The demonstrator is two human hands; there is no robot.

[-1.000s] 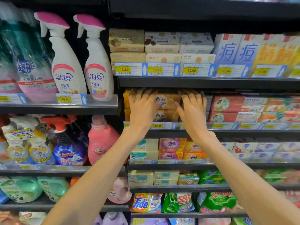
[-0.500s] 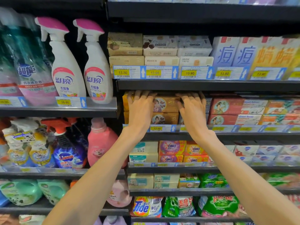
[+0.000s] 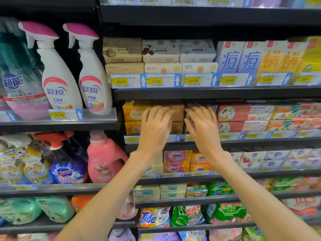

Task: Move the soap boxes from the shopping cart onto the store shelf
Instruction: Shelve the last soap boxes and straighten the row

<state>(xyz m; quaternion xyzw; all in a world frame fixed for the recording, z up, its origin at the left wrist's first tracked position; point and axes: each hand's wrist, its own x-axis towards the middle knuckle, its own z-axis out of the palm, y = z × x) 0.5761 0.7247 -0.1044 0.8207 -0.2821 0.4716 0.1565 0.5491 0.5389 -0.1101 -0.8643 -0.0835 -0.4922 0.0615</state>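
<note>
Brown-gold soap boxes stand stacked two high on the store shelf, beside yellow boxes at their left. My left hand lies flat in front of the brown stack with its fingers straight and spread. My right hand is just right of it, fingers extended toward the darker boxes partly hidden behind it. Neither hand holds a box. Both hands are blurred. The shopping cart is out of view.
Red boxes and Goat Soap boxes fill the same shelf to the right. The shelf above hangs low over the stack. White spray bottles stand to the left, and a pink detergent bottle below them.
Both hands have drawn back a little from the brown soap boxes and dropped slightly. The view has tilted down, so the shelves sit lower in frame.
</note>
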